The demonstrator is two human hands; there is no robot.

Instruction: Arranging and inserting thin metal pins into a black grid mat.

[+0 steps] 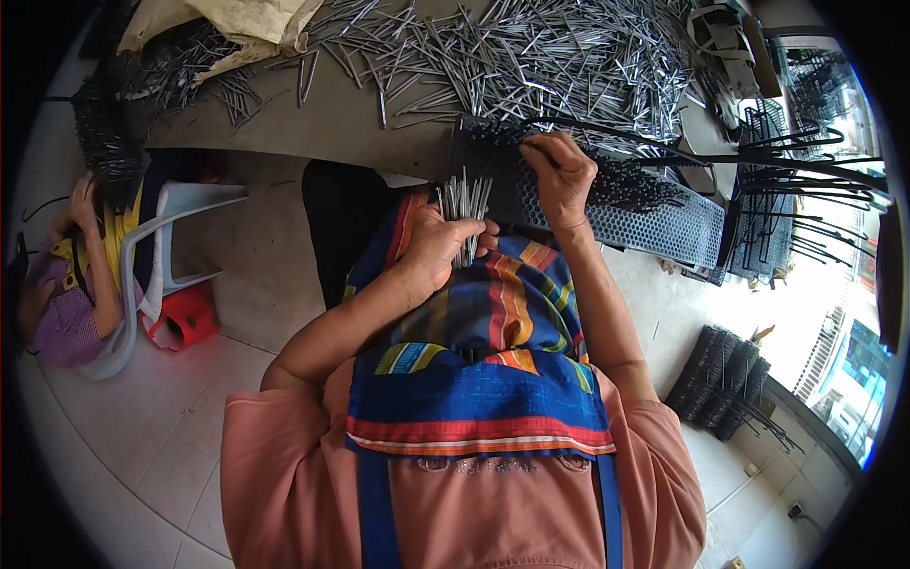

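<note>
A bundle of thin, silvery metal rods (463,201) stands nearly upright in my left hand (434,248), whose fingers and thumb wrap around its lower part. To its right, my right hand (567,180) is over a dark perforated metal rack (654,226), the thumb and fingertips pinched together. Whatever is between those fingertips is too small to make out. Many dark rod ends (630,185) stick up from the rack's holes around and to the right of that hand. The rack slants from the table edge toward the right, above my lap.
A large heap of loose metal rods (569,66) covers the table (332,109) beyond my hands. Cream-coloured sacking (232,24) lies at the far left. More wire racks (768,209) stand on the right, with dark bundles (720,379) on the floor. A person (81,294) sits at left, near a red stool (185,318).
</note>
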